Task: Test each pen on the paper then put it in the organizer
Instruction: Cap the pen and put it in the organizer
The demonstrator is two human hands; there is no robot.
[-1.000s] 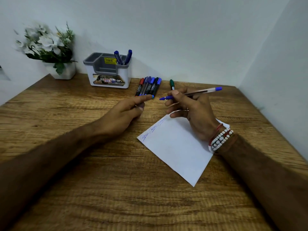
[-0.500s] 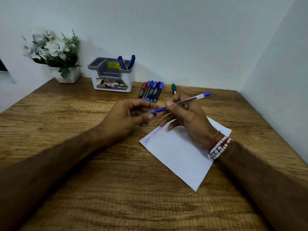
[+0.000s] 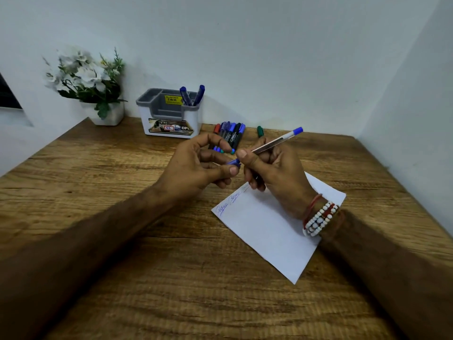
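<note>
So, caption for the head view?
Right hand holds a clear pen; left hand pinches its blue cap, near the scribbled paper.

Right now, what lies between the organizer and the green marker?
The head view shows a row of markers, red- and blue-capped, lying side by side between the organizer and the green marker; the left hand covers their near ends.

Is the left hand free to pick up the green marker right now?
Probably not: the left hand pinches the blue cap, and the right hand holding the pen sits between it and the green marker.
</note>
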